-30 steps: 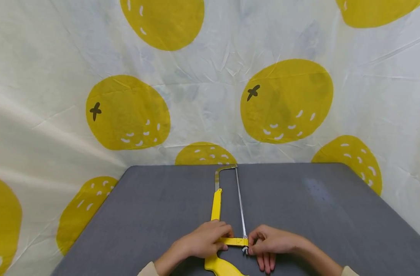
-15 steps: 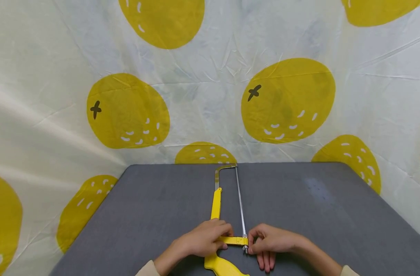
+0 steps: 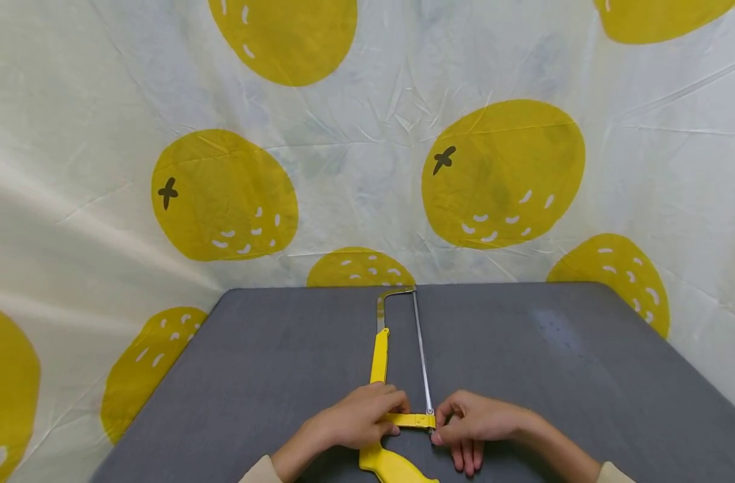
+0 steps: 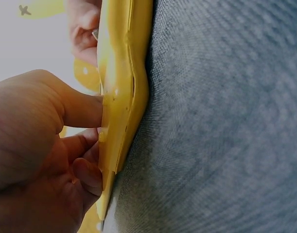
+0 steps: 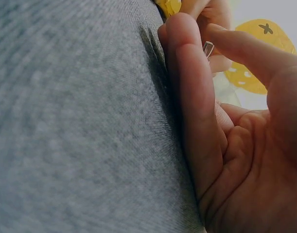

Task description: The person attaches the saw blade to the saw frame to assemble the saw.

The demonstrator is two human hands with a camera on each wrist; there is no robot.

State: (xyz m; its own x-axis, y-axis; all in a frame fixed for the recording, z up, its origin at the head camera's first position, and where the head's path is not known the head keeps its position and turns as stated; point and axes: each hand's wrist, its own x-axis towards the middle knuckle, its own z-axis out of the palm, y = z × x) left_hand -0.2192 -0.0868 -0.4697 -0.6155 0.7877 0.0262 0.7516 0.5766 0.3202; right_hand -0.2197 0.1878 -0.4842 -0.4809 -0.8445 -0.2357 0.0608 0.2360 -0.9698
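Note:
A hacksaw with a yellow frame (image 3: pixel 379 359) lies flat on the grey table, its metal front bow pointing to the far edge. The silver blade (image 3: pixel 422 355) runs along its right side. My left hand (image 3: pixel 367 416) grips the frame just ahead of the yellow handle (image 3: pixel 397 467); in the left wrist view, thumb and fingers press on the yellow frame (image 4: pixel 119 97). At the blade's near end, my right hand (image 3: pixel 478 422) pinches the small metal wing nut between thumb and index finger. Its metal tip (image 5: pixel 208 47) shows in the right wrist view; the fingers cover most of it.
The grey cloth-covered table (image 3: pixel 270 349) stretches around the saw, with a pale smudge (image 3: pixel 557 329) at the right. A white curtain (image 3: pixel 355 181) printed with big yellow fruits hangs behind the table and along its sides.
My right thumb and index finger have shifted slightly over the wing nut, which showed more before. The left hand and saw stay in place.

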